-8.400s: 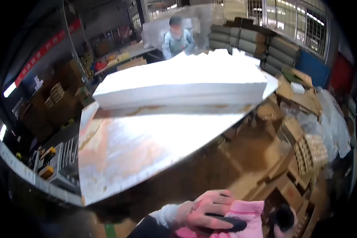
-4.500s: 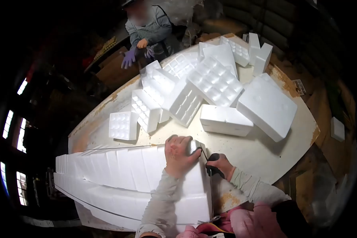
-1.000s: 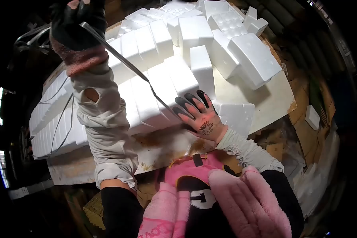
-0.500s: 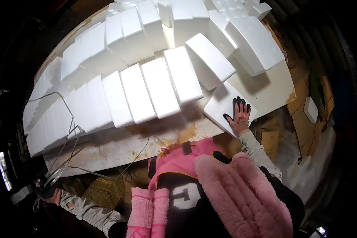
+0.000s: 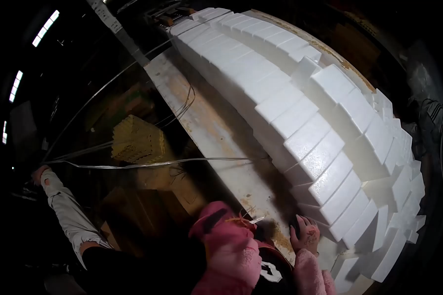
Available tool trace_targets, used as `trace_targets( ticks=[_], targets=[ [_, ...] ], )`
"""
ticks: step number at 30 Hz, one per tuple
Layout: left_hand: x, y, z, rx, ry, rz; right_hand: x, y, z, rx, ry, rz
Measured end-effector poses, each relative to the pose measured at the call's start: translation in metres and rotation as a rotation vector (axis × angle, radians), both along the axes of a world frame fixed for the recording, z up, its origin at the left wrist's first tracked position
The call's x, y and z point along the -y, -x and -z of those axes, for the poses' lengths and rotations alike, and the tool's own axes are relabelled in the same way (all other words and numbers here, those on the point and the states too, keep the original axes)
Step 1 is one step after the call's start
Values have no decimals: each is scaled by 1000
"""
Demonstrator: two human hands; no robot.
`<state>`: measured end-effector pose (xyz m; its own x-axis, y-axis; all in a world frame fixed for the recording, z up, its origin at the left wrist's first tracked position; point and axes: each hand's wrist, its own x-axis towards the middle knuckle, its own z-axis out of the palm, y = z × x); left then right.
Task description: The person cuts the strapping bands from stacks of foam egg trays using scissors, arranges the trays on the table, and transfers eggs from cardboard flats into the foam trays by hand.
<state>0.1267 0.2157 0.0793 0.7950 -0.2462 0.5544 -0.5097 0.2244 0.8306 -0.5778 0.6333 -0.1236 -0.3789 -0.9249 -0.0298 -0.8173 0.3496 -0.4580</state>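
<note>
Rows of white foam blocks [image 5: 300, 123] stand on a long pale table [image 5: 226, 167]. My right hand [image 5: 306, 233], in a glove with dark fingertips, rests at the table's near edge beside the lowest blocks, its fingers bent; whether it grips anything is not clear. Far out at the left, my left hand [image 5: 41, 173] is dark, at the point where thin grey straps [image 5: 133, 166] come together. Its fingers are too dim to make out. From there the straps run across to the table and the block rows.
A yellow stack of ridged pieces [image 5: 137, 140] and a brown cardboard box [image 5: 142, 211] are on the floor left of the table. A pale post [image 5: 114, 24] rises at the table's far end. Crumpled clear plastic [image 5: 421, 78] hangs at the right.
The view has swung left along the table. My right hand has left the flat white block and is now at the table edge. The straps near my left hand stretch out straighter.
</note>
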Motion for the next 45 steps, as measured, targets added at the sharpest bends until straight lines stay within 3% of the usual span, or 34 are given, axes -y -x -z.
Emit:
trace_targets(
  ticks=[2,6,9,11,12,13,14,16,17,19,20,21,22,24,25,26,27,28,29,31,33,34,35,36,37,38,39,40,42,43,45],
  targets=[
    [16,-33,3,2,71,-31,83,-21,-1,79,251,115],
    [116,-30,33,6,172,198,275,-99,-31,127,557,-221],
    [184,44,99,-44,67,565,380,-150,-30,29,564,-368],
    [232,102,155,-63,-248,711,421,-165,-22,14,392,-488],
    [265,123,200,-57,-256,865,430,-172,-15,81,214,-481],
    [280,162,214,2,-357,832,433,-175,-4,113,32,-483],
    [295,202,228,66,-457,800,432,-173,22,-27,-194,-494],
    [373,225,284,407,-1011,724,416,-171,67,-223,-680,-457],
    [391,260,284,317,-1096,720,393,-169,97,-268,-726,-324],
    [443,290,312,359,-796,834,364,-160,156,-15,-796,255],
    [475,297,332,444,-814,833,348,-154,188,13,-736,326],
    [505,305,344,531,-832,833,331,-149,215,13,-651,232],
    [520,317,330,436,-986,935,317,-142,243,17,-552,132],
    [561,328,355,521,-1116,940,299,-163,274,202,-552,136],
    [577,338,373,520,-1162,950,292,-178,275,331,-591,188],
    [588,348,382,623,-1186,966,345,-184,225,430,-600,240],
    [587,351,391,720,-1205,978,393,-183,163,211,-545,209],
    [591,352,407,850,-1202,1000,428,-186,155,373,-308,342],
    [593,361,406,907,-1365,1007,478,-191,120,472,-86,349],
    [607,357,442,1028,-1164,1043,570,-196,63,757,201,343],
    [647,349,468,209,-1448,1563,649,-204,48,823,390,244],
    [639,350,434,-305,-1462,1660,689,-210,47,670,448,243],
    [635,346,413,-556,-1338,1719,724,-212,56,919,383,329],
    [639,343,387,-577,-1399,1856,758,-211,73,860,399,392],
    [645,344,359,-589,-1457,2008,786,-210,101,1116,517,472],
    [644,350,324,-368,-1372,2211,813,-207,102,1254,559,578],
    [638,352,303,-159,-1258,2385,831,-203,115,1397,551,573],
    [644,348,299,208,-1060,2509,845,-202,109,1484,480,470],
    [671,335,357,38,-1063,2617,868,-211,94,1528,358,365],
    [680,336,352,-304,-1217,2698,873,-220,85,1479,334,434],
    [692,344,336,-1069,-1495,2728,890,-229,6,795,39,208]
  ],
)
